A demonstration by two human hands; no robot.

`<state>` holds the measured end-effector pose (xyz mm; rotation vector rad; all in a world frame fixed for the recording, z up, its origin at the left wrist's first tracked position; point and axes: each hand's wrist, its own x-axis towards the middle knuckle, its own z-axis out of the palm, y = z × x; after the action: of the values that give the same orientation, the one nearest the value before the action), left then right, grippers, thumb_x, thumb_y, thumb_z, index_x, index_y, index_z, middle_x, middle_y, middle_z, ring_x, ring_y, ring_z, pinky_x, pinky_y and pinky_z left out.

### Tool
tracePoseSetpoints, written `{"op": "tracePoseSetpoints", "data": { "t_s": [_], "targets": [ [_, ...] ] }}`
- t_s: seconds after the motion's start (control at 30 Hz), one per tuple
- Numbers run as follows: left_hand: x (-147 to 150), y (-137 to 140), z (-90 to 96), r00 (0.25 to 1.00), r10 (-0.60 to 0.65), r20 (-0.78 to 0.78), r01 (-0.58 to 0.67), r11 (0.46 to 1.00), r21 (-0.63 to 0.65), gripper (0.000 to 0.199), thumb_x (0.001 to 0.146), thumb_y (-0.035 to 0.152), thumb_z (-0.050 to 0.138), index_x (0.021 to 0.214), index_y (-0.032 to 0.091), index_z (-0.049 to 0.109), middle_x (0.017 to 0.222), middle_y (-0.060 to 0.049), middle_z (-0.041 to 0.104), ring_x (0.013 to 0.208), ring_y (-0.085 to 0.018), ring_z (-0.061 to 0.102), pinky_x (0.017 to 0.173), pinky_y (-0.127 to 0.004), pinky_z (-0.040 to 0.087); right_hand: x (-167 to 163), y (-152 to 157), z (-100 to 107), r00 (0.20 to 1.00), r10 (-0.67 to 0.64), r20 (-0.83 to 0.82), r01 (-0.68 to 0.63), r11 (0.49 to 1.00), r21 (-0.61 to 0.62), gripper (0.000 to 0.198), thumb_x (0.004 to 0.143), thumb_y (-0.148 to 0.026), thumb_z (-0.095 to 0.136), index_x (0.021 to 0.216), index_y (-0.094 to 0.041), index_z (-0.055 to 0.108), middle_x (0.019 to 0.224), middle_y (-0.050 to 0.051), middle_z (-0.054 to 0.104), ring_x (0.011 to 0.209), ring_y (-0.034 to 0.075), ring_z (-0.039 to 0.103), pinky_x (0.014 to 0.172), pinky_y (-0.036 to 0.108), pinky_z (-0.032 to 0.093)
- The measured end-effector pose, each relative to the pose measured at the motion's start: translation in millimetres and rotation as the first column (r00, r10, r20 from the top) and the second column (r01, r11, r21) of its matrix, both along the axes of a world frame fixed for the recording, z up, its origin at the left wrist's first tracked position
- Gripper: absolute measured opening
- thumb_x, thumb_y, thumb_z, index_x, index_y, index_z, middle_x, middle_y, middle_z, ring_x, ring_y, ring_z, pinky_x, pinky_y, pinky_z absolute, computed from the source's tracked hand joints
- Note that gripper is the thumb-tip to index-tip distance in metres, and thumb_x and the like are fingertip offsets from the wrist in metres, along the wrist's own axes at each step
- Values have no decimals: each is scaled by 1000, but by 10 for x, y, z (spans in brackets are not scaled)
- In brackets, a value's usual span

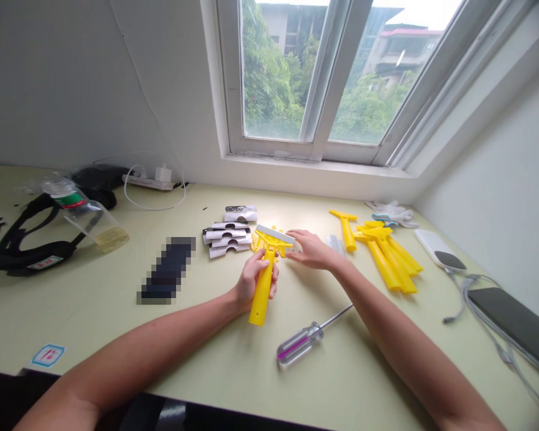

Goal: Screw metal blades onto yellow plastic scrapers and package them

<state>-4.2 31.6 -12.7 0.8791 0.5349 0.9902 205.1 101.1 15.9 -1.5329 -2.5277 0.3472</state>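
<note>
My left hand point(254, 281) is wrapped around the handle of a yellow scraper point(264, 287), held tilted above the table with its head pointing away. Across the scraper's head lies a pale metal blade point(275, 234). Just right of that head, my right hand point(312, 248) reaches down with bent fingers close to small yellow plastic pieces point(281, 250). Its fingertips are partly hidden, and what they pinch cannot be made out. Stacked white-and-black sleeves point(229, 236) lie left of the pieces. In front of my right forearm rests a clear-handled screwdriver point(300, 345).
Several yellow scraper handles point(386, 254) lie to the right, with one separate handle point(348, 230) and metal blades point(336, 244) nearer. White gloves point(393, 212), a power bank point(438, 248), cables and a phone point(516, 323) line the right side. A tilted bottle point(90, 218) and black straps point(22, 251) sit left.
</note>
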Motion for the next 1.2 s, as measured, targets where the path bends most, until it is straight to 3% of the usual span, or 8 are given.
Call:
{"op": "tracePoseSetpoints", "data": {
  "t_s": [0.23,0.37,0.47,0.67,0.83,1.0,1.13,1.2],
  "targets": [
    [11,4,-21,1000,16,2,-16,1000,1,23,85,34,47,101,18,44,66,2,54,37,-10,48,36,-19,37,-181,-75,-88,995,-8,99,0,997,76,23,91,-33,52,107,-20,65,114,9,66,117,25,55,100,40,37],
    [16,0,-18,999,32,3,-32,999,-3,22,85,34,47,100,19,43,66,3,54,37,-10,49,36,-19,37,-226,-103,-55,987,-43,153,22,991,134,29,93,-40,48,91,-18,67,98,9,68,103,24,60,94,38,38],
    [15,-5,-12,999,36,5,-36,999,-15,21,85,34,47,99,19,43,66,3,53,37,-10,48,37,-19,37,-290,-95,-49,982,-82,172,54,985,167,30,92,-42,49,99,-18,66,101,10,68,99,25,60,89,37,39],
    [16,6,-31,1000,30,-2,-30,999,-11,24,84,34,47,102,18,43,65,2,54,36,-10,48,36,-20,36,-357,-43,-114,980,-135,143,111,980,165,23,92,-17,41,99,-14,63,95,13,68,88,23,63,77,32,39],
    [7,3,-45,1000,17,-14,-17,1000,-4,26,85,34,47,105,18,44,65,3,54,36,-10,48,36,-20,36,-305,-15,-72,962,-272,1,269,953,141,30,81,-4,43,103,-11,62,91,15,69,81,23,65,70,30,41],
    [8,0,-37,1000,-3,-29,3,1000,2,26,85,35,47,105,18,44,65,3,54,36,-10,49,35,-19,35,-54,51,192,888,-366,-278,409,905,115,33,86,-13,43,112,-12,63,110,15,68,97,22,64,85,33,46],
    [7,-6,-25,999,-19,-39,20,1000,14,29,84,35,47,106,17,45,64,3,53,35,-11,49,35,-20,35,201,75,440,806,-365,-466,405,914,-16,30,88,-27,45,107,-14,65,83,8,70,69,16,65,70,32,53],
    [1,-11,-22,999,-32,-43,32,999,17,30,83,35,48,107,17,45,64,3,53,35,-11,49,35,-20,36,295,66,534,740,-328,-588,349,934,-81,33,89,-34,49,112,-14,62,85,7,69,70,15,66,70,31,55]
  ]
}}
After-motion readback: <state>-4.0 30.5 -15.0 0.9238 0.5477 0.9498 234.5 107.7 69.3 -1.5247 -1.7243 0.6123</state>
